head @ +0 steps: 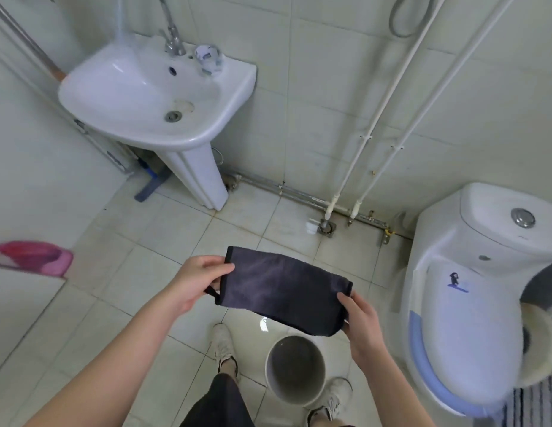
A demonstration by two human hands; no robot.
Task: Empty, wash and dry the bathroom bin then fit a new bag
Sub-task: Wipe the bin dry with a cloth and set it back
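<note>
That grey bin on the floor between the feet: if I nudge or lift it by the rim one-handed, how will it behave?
The bin looks empty and thin-walled, so it is probably light and easy to lift. It stands upright on smooth floor tiles with a shiny patch beside it, so a nudge would likely slide it. It is round, so if tipped it would probably roll.

Two hands, one cloth, one bin, one sink, one toilet, two shoes.

Home bathroom: washbasin, toilet.
</note>
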